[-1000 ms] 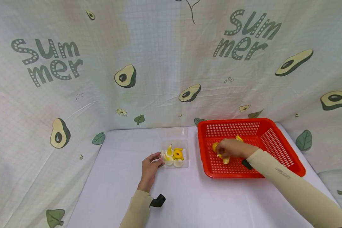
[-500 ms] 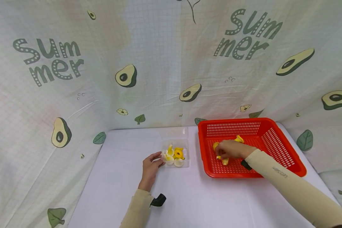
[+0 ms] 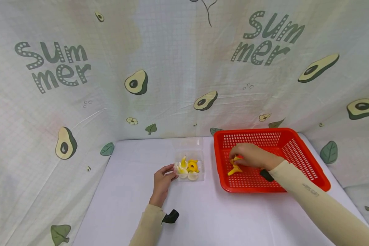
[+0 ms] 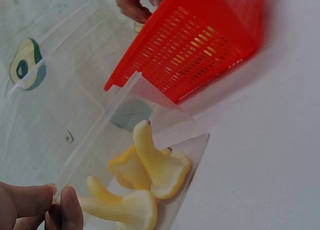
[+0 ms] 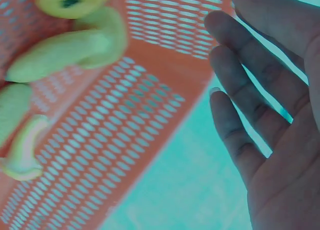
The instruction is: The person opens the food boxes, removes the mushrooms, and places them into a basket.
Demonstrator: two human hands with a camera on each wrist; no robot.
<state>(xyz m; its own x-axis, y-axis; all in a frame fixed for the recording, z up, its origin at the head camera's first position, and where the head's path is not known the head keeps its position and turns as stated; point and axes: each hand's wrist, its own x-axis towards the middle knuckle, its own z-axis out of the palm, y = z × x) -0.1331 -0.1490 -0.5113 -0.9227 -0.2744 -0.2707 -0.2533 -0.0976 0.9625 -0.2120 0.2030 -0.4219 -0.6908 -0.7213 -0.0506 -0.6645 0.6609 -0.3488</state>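
My left hand (image 3: 162,182) pinches the left edge of a clear plastic box (image 3: 202,175), with the thumb and fingers (image 4: 30,197) at its wall in the left wrist view. Inside lie several yellow-and-white banana-like pieces (image 4: 160,170) with flared pale ends and dark tips. Over the left part of a red basket (image 3: 258,189) hovers my right hand (image 3: 254,156), fingers pointing down. In the right wrist view its fingers (image 5: 240,85) are spread and loosely bent, with nothing between them. Yellow pieces (image 5: 65,53) lie on the basket floor beyond, including a round one (image 5: 75,3).
The box's clear lid (image 3: 189,144) lies folded back behind it. Both containers stand on a white-covered table (image 3: 209,215). A printed curtain (image 3: 172,68) with avocados hangs behind the table.
My right hand has lifted slightly and shifted within the basket. The yellow piece beneath its fingers now lies turned, pointing to the lower left. My left hand stays at the box.
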